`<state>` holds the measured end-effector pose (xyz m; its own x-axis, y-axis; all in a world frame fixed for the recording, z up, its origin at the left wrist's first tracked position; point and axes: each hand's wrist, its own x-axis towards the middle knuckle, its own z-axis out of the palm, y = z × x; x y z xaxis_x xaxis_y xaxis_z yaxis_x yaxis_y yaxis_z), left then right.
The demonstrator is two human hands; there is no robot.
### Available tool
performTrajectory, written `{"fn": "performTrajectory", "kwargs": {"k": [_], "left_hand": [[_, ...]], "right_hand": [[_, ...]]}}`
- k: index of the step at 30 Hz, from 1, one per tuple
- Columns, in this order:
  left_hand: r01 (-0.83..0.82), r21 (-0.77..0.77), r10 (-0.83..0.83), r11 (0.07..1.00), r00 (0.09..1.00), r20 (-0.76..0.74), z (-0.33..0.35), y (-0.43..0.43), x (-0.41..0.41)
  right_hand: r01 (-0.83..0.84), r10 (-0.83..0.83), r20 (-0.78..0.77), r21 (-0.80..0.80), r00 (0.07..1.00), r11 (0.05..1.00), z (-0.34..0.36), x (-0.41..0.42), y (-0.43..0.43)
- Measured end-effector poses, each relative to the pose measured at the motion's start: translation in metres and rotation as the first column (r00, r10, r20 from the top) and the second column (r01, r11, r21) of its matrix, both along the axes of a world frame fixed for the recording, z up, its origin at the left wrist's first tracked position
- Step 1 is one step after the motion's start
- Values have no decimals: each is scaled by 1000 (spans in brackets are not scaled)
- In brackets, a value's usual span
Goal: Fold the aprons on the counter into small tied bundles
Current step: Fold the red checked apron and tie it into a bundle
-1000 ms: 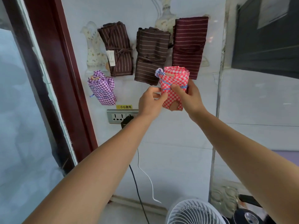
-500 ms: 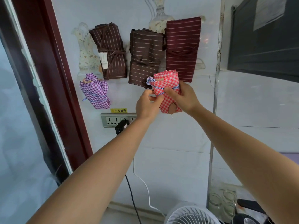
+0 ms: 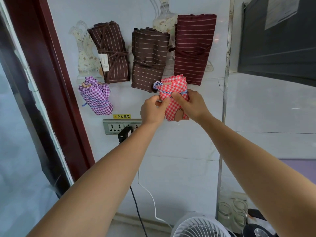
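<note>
Nearest to me, below the red checked apron bundle [image 3: 172,89], sits a white fan [image 3: 200,226], with a black cable [image 3: 136,209] and a white cable [image 3: 150,195] running up from beside it toward the bundle. Both my hands are on that bundle, against the pale surface [image 3: 188,144]. My left hand [image 3: 152,110] pinches its left edge between thumb and forefinger, just under the blue-striped tie [image 3: 163,91]. My right hand [image 3: 191,104] curls round its right side, the thumb lying across the front on the tie. Below and left of the bundle is a socket strip [image 3: 118,126] with a black adapter [image 3: 124,135] plugged in and a yellow warning label [image 3: 121,116] above it. Further left lies a purple checked bundle [image 3: 96,98], tied. Beyond the red bundle, three striped bundles lie in a row: a dark brown one [image 3: 111,53] up to the left, a brown one [image 3: 148,59] just above, and a maroon one [image 3: 193,48] touching its top right.
</note>
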<state>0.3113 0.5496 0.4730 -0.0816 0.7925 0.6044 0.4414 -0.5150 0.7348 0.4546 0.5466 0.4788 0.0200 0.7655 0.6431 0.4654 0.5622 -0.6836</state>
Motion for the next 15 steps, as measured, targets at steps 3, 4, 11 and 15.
{"fn": "performTrajectory", "kwargs": {"k": [3, 4, 11, 15], "left_hand": [[4, 3, -4, 1000, 1000, 0, -3, -1, -2], [5, 1, -5, 1000, 1000, -10, -4, -3, -1], [33, -65, -39, 997, 995, -96, -11, -5, -5], [39, -107, -52, 994, 992, -117, -23, -8, -4]], "right_hand": [[24, -25, -20, -15, 999, 1000, -2, -4, -2], [18, -19, -31, -23, 999, 1000, -4, -4, -2], [-60, 55, -82, -66, 995, 996, -19, 0, -6], [-69, 61, -139, -47, 988, 997, -33, -4, -9]]}}
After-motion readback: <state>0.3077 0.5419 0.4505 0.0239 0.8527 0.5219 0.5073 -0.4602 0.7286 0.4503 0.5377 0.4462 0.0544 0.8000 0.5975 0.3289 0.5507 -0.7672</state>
